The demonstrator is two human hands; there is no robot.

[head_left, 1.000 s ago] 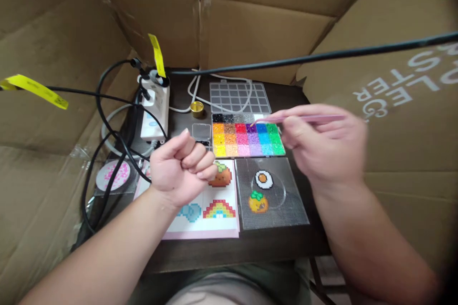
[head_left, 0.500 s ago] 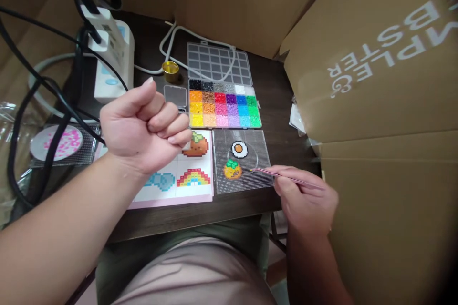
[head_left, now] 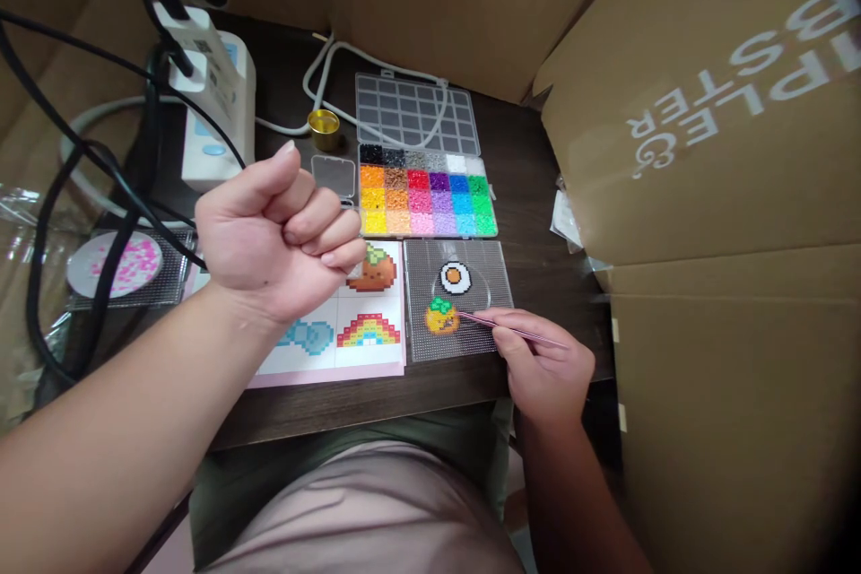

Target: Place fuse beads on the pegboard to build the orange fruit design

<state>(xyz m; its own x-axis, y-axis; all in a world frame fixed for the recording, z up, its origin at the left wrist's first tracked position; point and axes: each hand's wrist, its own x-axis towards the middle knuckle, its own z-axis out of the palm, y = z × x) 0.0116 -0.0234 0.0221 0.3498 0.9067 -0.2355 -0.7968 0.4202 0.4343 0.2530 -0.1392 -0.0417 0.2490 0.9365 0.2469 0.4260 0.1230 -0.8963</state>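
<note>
My right hand (head_left: pixel 548 368) pinches a pair of pink tweezers (head_left: pixel 517 334), whose tip touches or hovers right at the edge of an orange persimmon bead figure (head_left: pixel 442 317) with green leaves. That figure sits on a clear pegboard (head_left: pixel 481 343), below a fried-egg bead figure (head_left: pixel 456 278). Whether a bead is between the tips is too small to tell. My left hand (head_left: pixel 269 242) is raised, palm up, fingers curled into a fist with nothing visible in them. It covers part of a pattern sheet (head_left: pixel 363 363) showing a persimmon and a rainbow.
Behind the pegboard lies an open bead box (head_left: pixel 427 193) sorted by colour. A small gold cup (head_left: pixel 324 130) and a power strip (head_left: pixel 208 143) stand further left. Black cables (head_left: pixel 100 161) hang across the left. At left, a white dish (head_left: pixel 84 265) holds pink beads. Cardboard walls (head_left: pixel 706 197) enclose the table.
My right hand has moved left, carrying the tweezer tip from bare pegboard to the persimmon figure's right edge. The left fist stays nearly as it was. The view has shifted slightly.
</note>
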